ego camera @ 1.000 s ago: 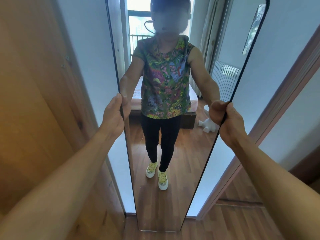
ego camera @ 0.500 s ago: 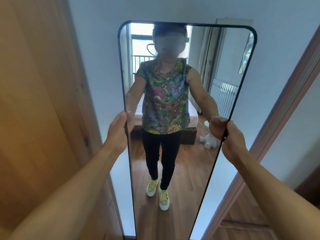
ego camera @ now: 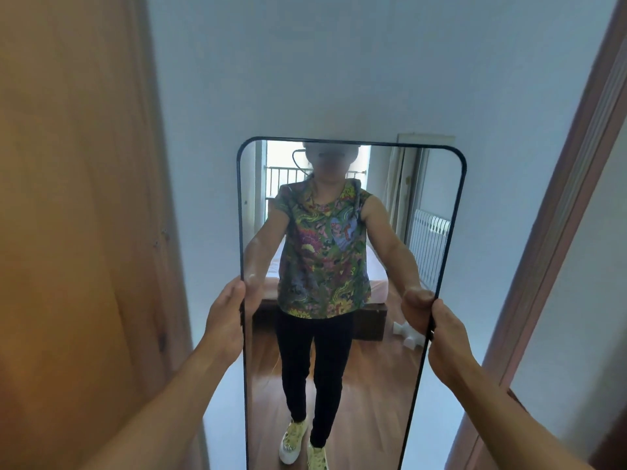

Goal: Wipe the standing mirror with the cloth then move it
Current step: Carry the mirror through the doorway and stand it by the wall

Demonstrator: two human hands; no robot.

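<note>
The standing mirror, tall with a thin black frame and rounded top corners, stands upright in front of me against a pale wall. My left hand grips its left edge about midway down the visible part. My right hand grips the right edge at roughly the same height. The glass reflects a person in a patterned top and dark trousers, a bed and a wooden floor. The mirror's bottom runs out of the frame. No cloth is in view.
A wooden panel or door fills the left side close to the mirror. A brown door frame slants up on the right. The pale wall lies behind.
The mirror's top edge has come into view and dropped lower in the frame over the second. Both hands keep their grip on the side edges.
</note>
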